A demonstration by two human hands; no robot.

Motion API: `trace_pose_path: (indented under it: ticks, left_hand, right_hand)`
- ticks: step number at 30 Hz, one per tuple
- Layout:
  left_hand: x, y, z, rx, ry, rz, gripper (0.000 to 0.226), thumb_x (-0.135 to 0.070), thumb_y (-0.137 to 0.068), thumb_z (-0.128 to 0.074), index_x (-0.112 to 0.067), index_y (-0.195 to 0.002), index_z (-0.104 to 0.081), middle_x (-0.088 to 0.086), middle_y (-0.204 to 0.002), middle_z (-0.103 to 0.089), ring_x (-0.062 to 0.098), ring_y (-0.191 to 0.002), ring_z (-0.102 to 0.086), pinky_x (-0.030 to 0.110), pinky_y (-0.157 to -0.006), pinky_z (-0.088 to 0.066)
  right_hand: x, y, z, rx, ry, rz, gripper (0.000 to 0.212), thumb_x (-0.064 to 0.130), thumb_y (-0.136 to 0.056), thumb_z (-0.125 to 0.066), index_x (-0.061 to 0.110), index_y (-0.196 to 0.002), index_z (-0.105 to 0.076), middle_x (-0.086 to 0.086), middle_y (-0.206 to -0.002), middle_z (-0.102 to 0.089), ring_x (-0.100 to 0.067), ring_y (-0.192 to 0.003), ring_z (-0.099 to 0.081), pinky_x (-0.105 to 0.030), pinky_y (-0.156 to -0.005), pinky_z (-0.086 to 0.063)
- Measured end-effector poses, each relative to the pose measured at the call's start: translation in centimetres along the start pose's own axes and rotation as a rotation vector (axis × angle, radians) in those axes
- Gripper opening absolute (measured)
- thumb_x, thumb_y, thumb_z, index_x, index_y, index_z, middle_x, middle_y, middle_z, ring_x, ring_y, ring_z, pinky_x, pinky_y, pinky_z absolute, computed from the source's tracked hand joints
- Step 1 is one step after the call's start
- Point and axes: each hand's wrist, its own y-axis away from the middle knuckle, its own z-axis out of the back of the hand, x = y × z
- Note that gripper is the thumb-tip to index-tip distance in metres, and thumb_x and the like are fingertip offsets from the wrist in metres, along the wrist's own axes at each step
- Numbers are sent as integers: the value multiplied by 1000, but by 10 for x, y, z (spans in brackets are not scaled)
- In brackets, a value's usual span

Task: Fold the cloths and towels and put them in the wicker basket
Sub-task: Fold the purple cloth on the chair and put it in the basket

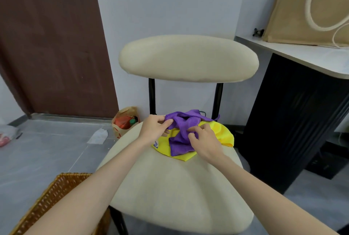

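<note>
Both hands on crumpled purple cloth (181, 127), no fold yet.
Wicker basket (56, 197) near-left of chair seat (179, 187); at seat's far end left hand (153, 128) pinches cloth's left edge, right hand (204, 143) grips its right side with curled fingers, cloth between them, atop yellow cloth (222, 132).

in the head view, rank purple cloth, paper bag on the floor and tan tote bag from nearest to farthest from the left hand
1. purple cloth, pinched in the left hand on the chair seat.
2. paper bag, on the floor to its left.
3. tan tote bag, up on the counter at far right.
</note>
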Motion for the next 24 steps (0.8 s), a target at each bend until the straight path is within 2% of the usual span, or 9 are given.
trace_pose_path:
  ticks: [3,6,9,11,14,17,20,24]
  left_hand:
    - [-18,2,1,11,72,-22,15,-16,-92,-60,-5,-88,-69,5,-73,-65,2,-52,-63,19,-55,-55]
    - [-37,5,1,32,114,-37,15,-17,-92,-60,-6,-87,-69,1,-70,-64,9,-62,-62,21,-60,-55]
    - [-52,8,4,87,118,-78,16,-18,-92,-61,-11,-79,-68,-1,-66,-64,5,-59,-62,21,-63,-54]
    - [-62,10,7,81,158,-87,16,-17,-92,-60,-7,-82,-68,3,-67,-65,3,-55,-62,20,-61,-54]
    - [-77,12,17,-18,322,-54,18,-16,-93,-59,0,-85,-66,8,-63,-65,5,-49,-62,18,-55,-55]
    - [-90,13,36,-133,448,-28,18,-16,-93,-59,-2,-83,-64,0,-53,-65,5,-46,-62,17,-51,-54]
    - [-99,17,55,-205,526,-21,15,-16,-93,-59,-5,-85,-65,9,-66,-64,4,-48,-62,18,-54,-56]
    - [-112,31,78,-299,557,-47,18,-15,-93,-59,3,-97,-63,12,-74,-62,4,-49,-63,19,-56,-57]
  right_hand:
    - [11,1,2,10,-21,-12,38,40,-85,-52,26,-121,-51,2,-122,-45,-23,-113,-50,-35,-85,-43]
    - [16,1,1,-20,-58,-24,50,44,-79,-64,21,-119,-45,1,-120,-47,-22,-108,-50,-37,-84,-45]
    - [15,-3,2,-160,-111,-65,41,28,-84,-63,8,-114,-44,-9,-117,-46,-31,-103,-54,-39,-80,-46]
    - [14,-5,7,-246,-125,-120,30,16,-87,-57,4,-111,-45,-15,-115,-44,-38,-96,-54,-40,-77,-44]
    - [13,-4,22,-249,-108,-175,19,15,-89,-50,9,-106,-46,-13,-112,-42,-39,-92,-55,-38,-72,-41]
    - [15,-1,45,-225,-71,-222,25,16,-90,-46,13,-114,-55,-9,-116,-49,-34,-98,-56,-33,-73,-39]
    - [29,4,72,-321,-150,-216,33,12,-87,-45,22,-114,-61,-7,-115,-61,-33,-102,-57,-33,-76,-40]
    - [52,12,107,-483,-213,-112,44,7,-82,-44,33,-112,-64,0,-107,-66,-27,-105,-55,-29,-73,-37]
